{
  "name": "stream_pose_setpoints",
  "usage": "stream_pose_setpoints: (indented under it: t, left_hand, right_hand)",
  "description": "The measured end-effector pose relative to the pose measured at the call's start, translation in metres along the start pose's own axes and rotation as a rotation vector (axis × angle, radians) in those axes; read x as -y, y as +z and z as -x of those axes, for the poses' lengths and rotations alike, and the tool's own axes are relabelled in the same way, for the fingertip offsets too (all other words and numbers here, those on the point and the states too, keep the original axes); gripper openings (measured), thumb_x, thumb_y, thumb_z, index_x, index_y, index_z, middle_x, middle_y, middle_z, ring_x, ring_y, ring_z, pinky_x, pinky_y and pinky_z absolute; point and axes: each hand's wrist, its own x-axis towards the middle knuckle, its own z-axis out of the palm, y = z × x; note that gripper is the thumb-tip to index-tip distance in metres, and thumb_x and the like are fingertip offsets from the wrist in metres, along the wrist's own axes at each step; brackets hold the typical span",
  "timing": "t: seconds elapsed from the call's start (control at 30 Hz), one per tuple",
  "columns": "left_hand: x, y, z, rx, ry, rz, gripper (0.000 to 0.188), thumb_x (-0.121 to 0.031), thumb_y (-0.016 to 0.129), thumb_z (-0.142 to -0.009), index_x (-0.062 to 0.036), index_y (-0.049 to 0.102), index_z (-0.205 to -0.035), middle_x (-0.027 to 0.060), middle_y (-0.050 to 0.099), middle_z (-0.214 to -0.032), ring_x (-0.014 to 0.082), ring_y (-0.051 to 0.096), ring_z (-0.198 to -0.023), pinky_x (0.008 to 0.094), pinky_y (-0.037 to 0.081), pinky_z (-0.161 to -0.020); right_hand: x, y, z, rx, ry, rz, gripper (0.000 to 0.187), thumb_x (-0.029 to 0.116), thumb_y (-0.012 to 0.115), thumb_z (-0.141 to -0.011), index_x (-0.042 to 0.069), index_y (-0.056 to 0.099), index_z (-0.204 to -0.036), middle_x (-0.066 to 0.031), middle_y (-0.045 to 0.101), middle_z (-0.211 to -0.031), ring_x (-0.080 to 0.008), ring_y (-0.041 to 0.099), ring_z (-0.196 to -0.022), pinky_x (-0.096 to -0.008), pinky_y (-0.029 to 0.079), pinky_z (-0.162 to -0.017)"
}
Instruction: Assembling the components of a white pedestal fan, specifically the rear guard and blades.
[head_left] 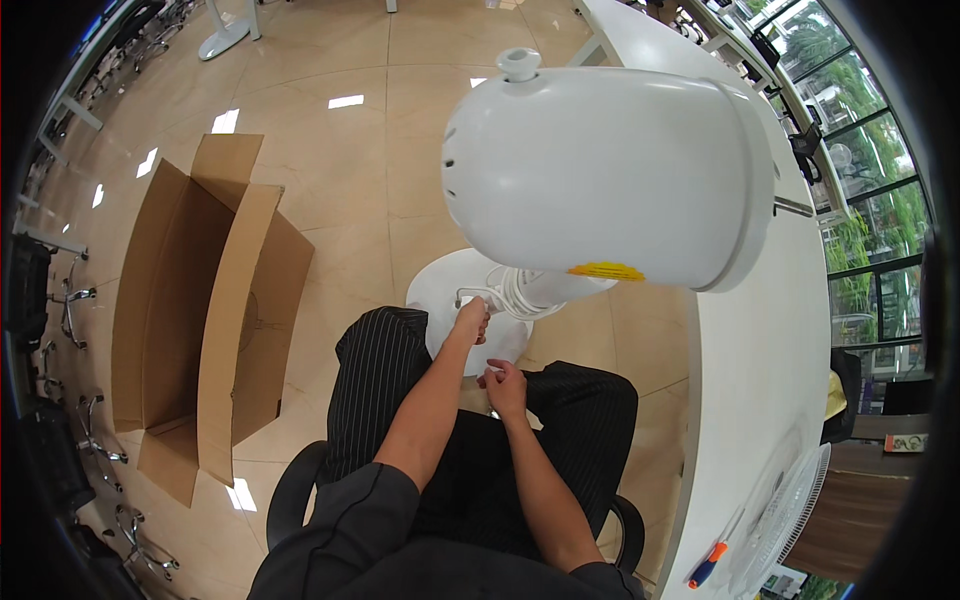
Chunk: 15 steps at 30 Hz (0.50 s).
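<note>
A white pedestal fan body with a rounded motor housing (600, 170) and a knob on top stands tall in front of me, without its blades. Below it, a coiled white power cord (515, 293) hangs by the stand, above the round white base (440, 275) on the floor between my legs. My left hand (473, 321) is closed around part of the cord just under the coil. Lower and to the right, my right hand (505, 390) is loosely curled near my lap, fingers slightly apart, with nothing visible in it.
An open cardboard box (215, 320) stands on the tiled floor to my left. A white table (750, 400) runs along my right, carrying a screwdriver (708, 565) with an orange and blue handle and a white fan grille (790, 520). I sit in a black armchair (297, 490).
</note>
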Motion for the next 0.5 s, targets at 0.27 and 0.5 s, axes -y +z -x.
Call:
stream_pose_setpoints:
  t: [0.27, 0.5]
  left_hand:
    - [0.025, 0.025, 0.034, -0.624, 0.793, -0.634, 0.065, -0.049, 0.035, -0.099, 0.0029, 0.07, -0.083, 0.0271, 0.065, -0.075, 0.0466, 0.064, -0.077, 0.0496, 0.049, -0.072]
    - [0.014, 0.026, 0.025, -0.442, 0.525, -0.331, 0.061, -0.05, 0.042, -0.095, 0.0032, 0.063, -0.074, 0.0168, 0.056, -0.056, 0.0324, 0.057, -0.053, 0.0454, 0.045, -0.055]
  right_hand:
    - [-0.007, -0.001, -0.013, -0.045, -0.032, -0.106, 0.031, 0.009, 0.062, -0.09, -0.004, 0.059, -0.118, -0.0138, 0.072, -0.079, -0.0169, 0.071, -0.071, -0.0281, 0.054, -0.068]
    - [-0.01, -0.025, -0.052, -0.166, 0.011, -0.322, 0.029, 0.008, 0.06, -0.091, -0.004, 0.058, -0.118, -0.0153, 0.071, -0.082, -0.019, 0.07, -0.071, -0.0282, 0.054, -0.064]
